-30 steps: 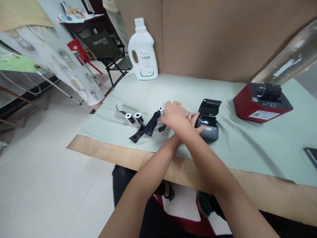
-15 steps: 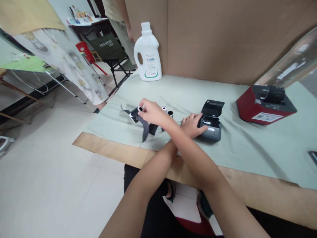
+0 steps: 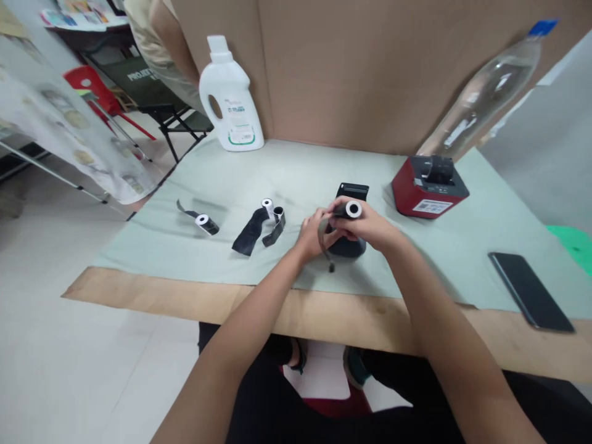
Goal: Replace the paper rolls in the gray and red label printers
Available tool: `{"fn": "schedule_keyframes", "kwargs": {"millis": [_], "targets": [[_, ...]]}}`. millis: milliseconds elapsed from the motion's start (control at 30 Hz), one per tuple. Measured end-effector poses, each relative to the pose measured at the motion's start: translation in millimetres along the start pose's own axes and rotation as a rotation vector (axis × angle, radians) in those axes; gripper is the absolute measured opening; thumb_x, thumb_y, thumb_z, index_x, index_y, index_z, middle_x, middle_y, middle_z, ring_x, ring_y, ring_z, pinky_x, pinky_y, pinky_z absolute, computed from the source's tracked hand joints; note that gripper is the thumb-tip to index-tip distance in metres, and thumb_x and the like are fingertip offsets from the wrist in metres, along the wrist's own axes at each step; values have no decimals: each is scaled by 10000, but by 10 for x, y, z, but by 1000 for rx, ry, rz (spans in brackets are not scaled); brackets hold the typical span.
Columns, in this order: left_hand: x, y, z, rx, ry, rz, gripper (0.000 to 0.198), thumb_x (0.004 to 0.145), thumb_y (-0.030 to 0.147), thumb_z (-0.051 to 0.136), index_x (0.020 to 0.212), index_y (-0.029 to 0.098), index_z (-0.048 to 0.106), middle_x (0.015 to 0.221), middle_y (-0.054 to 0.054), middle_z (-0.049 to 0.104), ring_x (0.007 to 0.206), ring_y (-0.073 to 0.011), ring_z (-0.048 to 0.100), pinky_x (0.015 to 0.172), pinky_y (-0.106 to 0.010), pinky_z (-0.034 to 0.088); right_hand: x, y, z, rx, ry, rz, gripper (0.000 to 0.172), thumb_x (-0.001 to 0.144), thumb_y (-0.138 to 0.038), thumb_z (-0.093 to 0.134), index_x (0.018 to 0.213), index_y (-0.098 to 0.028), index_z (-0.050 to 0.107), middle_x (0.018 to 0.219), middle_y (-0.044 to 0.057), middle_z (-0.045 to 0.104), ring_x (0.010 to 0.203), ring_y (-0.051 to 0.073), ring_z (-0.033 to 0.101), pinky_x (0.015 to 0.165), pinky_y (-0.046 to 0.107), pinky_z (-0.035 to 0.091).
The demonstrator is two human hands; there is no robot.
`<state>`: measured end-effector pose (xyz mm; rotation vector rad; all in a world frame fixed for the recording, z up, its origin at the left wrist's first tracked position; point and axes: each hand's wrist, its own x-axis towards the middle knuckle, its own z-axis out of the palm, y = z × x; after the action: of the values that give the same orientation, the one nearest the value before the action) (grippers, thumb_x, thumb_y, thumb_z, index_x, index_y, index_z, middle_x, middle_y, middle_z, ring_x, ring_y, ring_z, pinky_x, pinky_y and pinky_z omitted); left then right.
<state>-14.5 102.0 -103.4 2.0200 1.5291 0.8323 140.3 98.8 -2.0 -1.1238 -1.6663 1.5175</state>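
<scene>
My right hand [image 3: 370, 227] is closed on a small roll of black paper with a white core [image 3: 351, 209], held just above a small black printer [image 3: 348, 248] whose lid [image 3: 354, 190] stands open. My left hand [image 3: 311, 235] pinches the loose black tail of that roll [image 3: 324, 239] at the printer's left side. Left of my hands, on the pale green cloth [image 3: 185, 246], lie more rolls [image 3: 203, 221] [image 3: 267, 204] and unrolled black strips [image 3: 250, 231].
A white detergent bottle [image 3: 231, 98] stands at the back by the cardboard wall. A red printer [image 3: 428, 191] and a leaning clear plastic bottle [image 3: 481, 98] are at the right. A dark phone [image 3: 530, 290] lies near the front right edge. Another person [image 3: 157, 37] stands behind the table by a folding chair.
My arms were crossed, right hand picking a roll from the left, left hand on the printer. They are uncrossed and the roll has come over to the printer. My view has shifted right.
</scene>
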Motion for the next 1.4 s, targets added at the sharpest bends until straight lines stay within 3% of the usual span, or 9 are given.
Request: {"fn": "schedule_keyframes", "kwargs": {"millis": [167,267,400,667,733,833,967,1133,1400], "targets": [[-5,-40,35,1,-21,47,603,997,428,622,1567,278,493,1483,-97,594,1410,-302,567,1243,-491,389,-95,305,-391,-176,320,-119,361,734,-488,804,933,-221,665,795,5,635,759,211,608,707,359,506],[-22,-15,43,-37,49,50,713,957,496,676,1595,273,449,1509,-120,559,1444,-329,529,1238,-491,400,-110,369,-469,-248,367,-208,401,783,-513,785,1027,-233,637,986,43,702,977,262,665,901,414,543],[-36,43,2,-212,117,129,879,895,537,745,1631,242,365,1536,-149,518,1384,-303,565,1206,-445,447,-96,449,-505,-315,443,-160,461,836,-588,720,1096,-239,570,1100,63,712,1056,281,658,959,434,529],[-57,104,-118,-475,190,77,462,1015,458,554,1423,246,603,1259,-102,709,1157,-229,678,1086,-405,533,-133,451,-573,-617,417,-93,379,819,-585,737,833,-232,602,766,13,632,748,221,561,709,330,414],[-55,111,-110,-551,161,62,414,1053,452,462,1324,212,664,1073,-89,745,1074,-226,699,1043,-401,554,-134,462,-549,-664,415,-123,340,878,-560,688,886,-223,644,779,29,654,754,226,571,712,329,407],[-59,127,-74,-536,138,53,370,1009,435,558,1255,197,700,939,-59,729,958,-219,685,976,-383,569,-125,494,-487,-690,384,-155,329,966,-498,585,1103,-210,664,953,82,734,843,259,633,768,343,440],[-73,146,-30,-401,188,80,373,913,311,672,1270,206,703,991,-49,684,840,-189,622,886,-354,578,-120,521,-414,-765,330,-121,384,1014,-425,512,1313,-195,588,1163,152,749,982,318,675,842,390,481],[-71,141,-25,-333,197,82,408,919,255,658,1325,214,670,1027,-48,639,814,-176,601,859,-343,577,-120,541,-390,-804,322,-197,389,1027,-363,507,1370,-193,580,1333,173,691,1174,334,650,984,431,497],[-68,92,27,-329,204,131,434,923,217,688,1357,233,699,1094,-48,578,857,-156,578,878,-308,572,-33,744,-430,-812,350,-273,310,997,-354,585,1264,-211,651,1126,131,660,985,309,650,877,426,525]]}}
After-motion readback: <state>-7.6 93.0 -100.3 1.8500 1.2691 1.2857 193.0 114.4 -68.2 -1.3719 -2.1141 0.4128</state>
